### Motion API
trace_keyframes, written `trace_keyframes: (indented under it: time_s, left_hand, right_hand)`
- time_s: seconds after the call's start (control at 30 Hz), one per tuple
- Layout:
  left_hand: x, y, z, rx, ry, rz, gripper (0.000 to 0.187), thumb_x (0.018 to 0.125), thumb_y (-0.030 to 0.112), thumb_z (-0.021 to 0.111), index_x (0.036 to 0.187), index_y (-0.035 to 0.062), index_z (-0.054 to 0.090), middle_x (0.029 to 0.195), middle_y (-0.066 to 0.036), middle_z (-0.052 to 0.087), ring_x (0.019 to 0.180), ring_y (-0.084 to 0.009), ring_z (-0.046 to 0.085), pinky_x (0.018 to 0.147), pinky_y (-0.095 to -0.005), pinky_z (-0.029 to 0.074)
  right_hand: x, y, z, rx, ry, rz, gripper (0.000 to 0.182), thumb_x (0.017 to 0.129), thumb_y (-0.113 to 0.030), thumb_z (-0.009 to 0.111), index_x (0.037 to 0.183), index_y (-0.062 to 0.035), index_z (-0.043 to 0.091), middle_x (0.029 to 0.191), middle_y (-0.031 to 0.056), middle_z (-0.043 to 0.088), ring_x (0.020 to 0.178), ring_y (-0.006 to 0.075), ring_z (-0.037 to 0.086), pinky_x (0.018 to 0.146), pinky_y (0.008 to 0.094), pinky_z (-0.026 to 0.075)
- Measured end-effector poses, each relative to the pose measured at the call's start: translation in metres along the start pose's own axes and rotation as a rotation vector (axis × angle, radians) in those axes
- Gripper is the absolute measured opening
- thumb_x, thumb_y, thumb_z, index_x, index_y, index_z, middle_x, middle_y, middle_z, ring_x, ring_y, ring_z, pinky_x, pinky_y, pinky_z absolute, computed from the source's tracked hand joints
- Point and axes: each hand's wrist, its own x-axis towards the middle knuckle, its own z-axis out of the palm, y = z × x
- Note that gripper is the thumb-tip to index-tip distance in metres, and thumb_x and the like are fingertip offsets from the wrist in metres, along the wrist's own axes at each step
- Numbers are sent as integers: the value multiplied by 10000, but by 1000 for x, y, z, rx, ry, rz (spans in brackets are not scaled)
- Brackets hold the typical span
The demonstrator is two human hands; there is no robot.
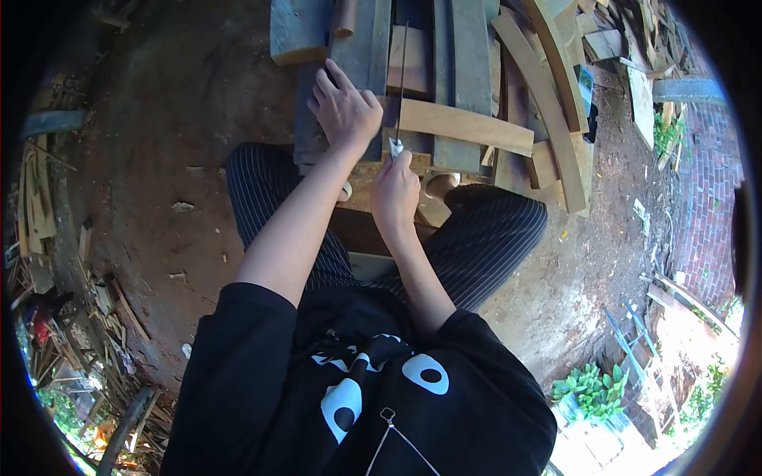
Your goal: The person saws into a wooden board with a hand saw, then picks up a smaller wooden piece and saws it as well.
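Note:
My right hand (pixel 395 194) is closed around the pale, wrapped-looking handle of a handsaw (pixel 402 87). Its thin blade points away from me, edge-on, and crosses a light wooden piece (pixel 468 127) near that piece's left end. My left hand (pixel 346 111) lies palm down on the bench (pixel 308 119), left of the blade, its fingers spread and slightly bent. Its thumb side is by the left end of the wooden piece; whether it presses on that end is hard to see. The saw's teeth cannot be made out.
Curved wooden pieces (pixel 548 111) lie on the bench's right side. A thick block (pixel 298 32) and a round wooden rod (pixel 344 17) are at its far left. My knees straddle the near end. Scrap wood (pixel 36 198) is piled on the dirt floor at left.

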Motion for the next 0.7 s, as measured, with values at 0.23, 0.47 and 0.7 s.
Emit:
trace_keyframes:
  time_s: [0.23,0.47,0.7]
  left_hand:
    - [1,2,-5,-15,42,35,588,826,233,460,1322,-58,335,1277,-248,365,1111,-382,428,920,-537,334]
    - [0,5,-5,-26,39,19,572,828,201,456,1329,-44,327,1294,-243,362,1117,-383,432,922,-520,334]
    - [0,2,-8,-84,19,24,544,847,185,444,1328,-42,330,1294,-245,362,1122,-378,430,915,-508,333]
  right_hand:
    - [5,-10,-7,96,-9,-4,230,926,-182,450,871,41,433,659,294,585,643,472,592,569,545,461]
    - [33,-63,-63,111,198,8,196,912,-173,486,869,18,480,703,263,597,683,444,598,595,523,452]
    - [90,41,-92,49,63,-290,401,620,-181,796,846,-11,512,848,161,592,837,363,587,716,429,457]
